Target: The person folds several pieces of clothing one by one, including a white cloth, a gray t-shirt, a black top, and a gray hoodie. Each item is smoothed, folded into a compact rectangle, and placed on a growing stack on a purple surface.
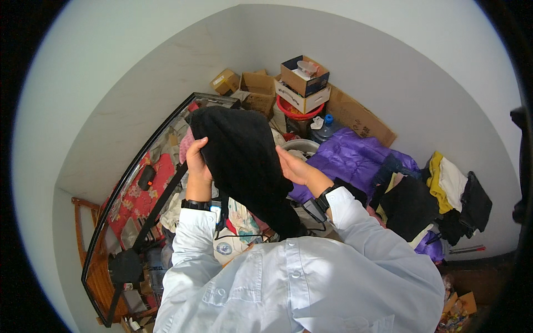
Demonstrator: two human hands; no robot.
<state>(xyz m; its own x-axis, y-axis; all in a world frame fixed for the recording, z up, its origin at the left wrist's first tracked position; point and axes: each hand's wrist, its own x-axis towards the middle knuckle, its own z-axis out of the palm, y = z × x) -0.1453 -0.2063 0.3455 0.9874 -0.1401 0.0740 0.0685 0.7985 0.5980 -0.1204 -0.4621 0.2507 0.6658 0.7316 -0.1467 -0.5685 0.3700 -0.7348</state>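
Note:
A black fleecy garment (pixel 241 154) hangs folded between my two hands, in front of my chest. My left hand (pixel 197 160) grips its left side, the thumb lying over the near face and the other fingers hidden behind the cloth. At the opposite edge, my right hand (pixel 293 166) holds the fabric with its fingers partly covered. The garment's lower end trails down to my shirt front. Beneath it, partly hidden, lie a floral cloth (pixel 241 218) and other crumpled fabrics.
A purple quilted jacket (pixel 345 160) lies right of my hands. Folded clothes (pixel 445 183) are piled farther right. Behind stand stacked boxes (pixel 304 85), a red-rimmed bucket (pixel 297 114) and a water jug (pixel 327 129). A black-framed glass panel or mirror (pixel 137 166) is at left.

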